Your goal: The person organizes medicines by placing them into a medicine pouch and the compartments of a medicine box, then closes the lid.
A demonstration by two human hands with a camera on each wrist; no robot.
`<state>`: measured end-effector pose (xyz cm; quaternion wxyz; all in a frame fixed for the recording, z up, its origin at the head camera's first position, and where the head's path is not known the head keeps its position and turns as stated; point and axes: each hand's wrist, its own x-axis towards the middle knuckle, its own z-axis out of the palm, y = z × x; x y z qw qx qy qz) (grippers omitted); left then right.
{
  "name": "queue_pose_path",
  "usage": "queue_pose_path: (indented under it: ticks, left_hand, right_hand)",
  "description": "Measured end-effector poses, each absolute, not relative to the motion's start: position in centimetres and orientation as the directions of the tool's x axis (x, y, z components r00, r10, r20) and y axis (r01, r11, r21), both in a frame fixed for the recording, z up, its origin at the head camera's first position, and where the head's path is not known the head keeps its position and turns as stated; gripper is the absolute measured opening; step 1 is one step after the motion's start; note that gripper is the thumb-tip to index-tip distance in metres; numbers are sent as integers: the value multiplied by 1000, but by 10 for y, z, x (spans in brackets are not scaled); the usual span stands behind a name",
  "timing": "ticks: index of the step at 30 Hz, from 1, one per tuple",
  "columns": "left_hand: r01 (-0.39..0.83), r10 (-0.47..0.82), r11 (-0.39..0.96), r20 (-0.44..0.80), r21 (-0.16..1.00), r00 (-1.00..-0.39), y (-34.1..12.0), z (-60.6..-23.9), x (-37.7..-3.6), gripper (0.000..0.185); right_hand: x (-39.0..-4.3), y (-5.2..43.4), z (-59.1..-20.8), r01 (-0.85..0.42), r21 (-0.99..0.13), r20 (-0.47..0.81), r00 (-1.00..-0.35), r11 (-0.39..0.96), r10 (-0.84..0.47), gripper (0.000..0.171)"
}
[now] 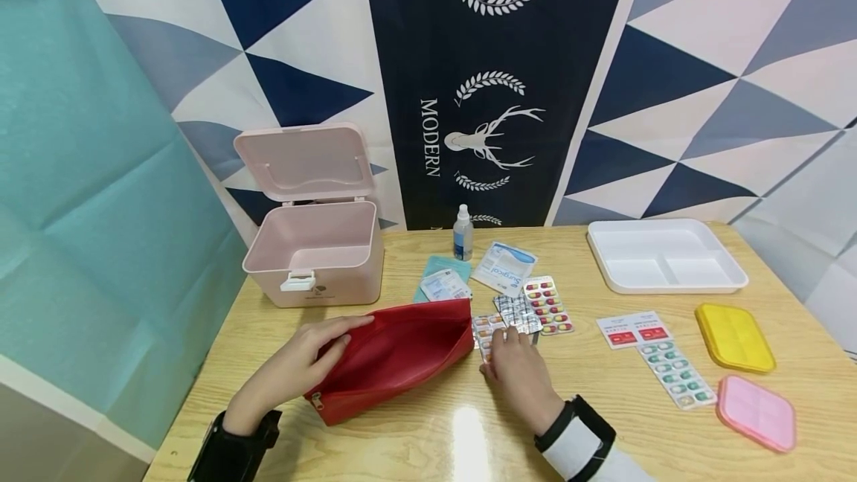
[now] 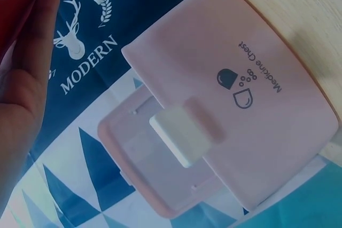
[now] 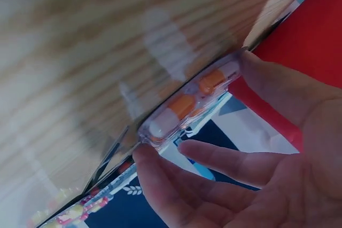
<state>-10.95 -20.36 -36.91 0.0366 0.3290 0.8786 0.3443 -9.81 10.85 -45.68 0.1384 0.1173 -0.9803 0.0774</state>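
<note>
My left hand [image 1: 301, 363] grips the left rim of a red zip pouch [image 1: 408, 363], whose mouth gapes. Right of the pouch, my right hand [image 1: 525, 378] pinches a blister pack of orange-and-white capsules [image 3: 179, 109] by its edges, between thumb and finger. The pack's far end [image 1: 487, 327] shows beyond the fingers in the head view. Just past that hand lie a silver blister pack [image 1: 517, 311] and a blister pack of red-and-yellow capsules [image 1: 549, 305]. In the left wrist view, only part of the left hand [image 2: 24, 84] and pouch shows.
An open pink medicine chest [image 1: 321, 285] stands back left. Behind the pouch are a spray bottle [image 1: 463, 235], a surgical packet [image 1: 504, 268] and smaller packets [image 1: 445, 286]. On the right: white tray [image 1: 676, 288], green-capsule blister pack [image 1: 676, 374], yellow case [image 1: 735, 337], pink case [image 1: 756, 413].
</note>
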Motion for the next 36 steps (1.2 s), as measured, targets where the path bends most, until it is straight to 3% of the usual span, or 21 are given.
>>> queue_pose_path:
  ticks: [10,23,36]
  left_hand:
    - [578,604,547,193,606,-774,-205,-370,-108,42]
    - [581,598,555,199,596,-776,-207,-369,-106,42]
    - [595,563,561,261,575,-784,-210,-371,-104,43]
  right_hand:
    - [-95,104,-454,-240,-134,246,-948,961,-203,27]
    - [-98,114,-448,-203,-201,300,-944,958,-137,12]
    - [-95,125,-414,-206,-226,414,-905,952,-97,8]
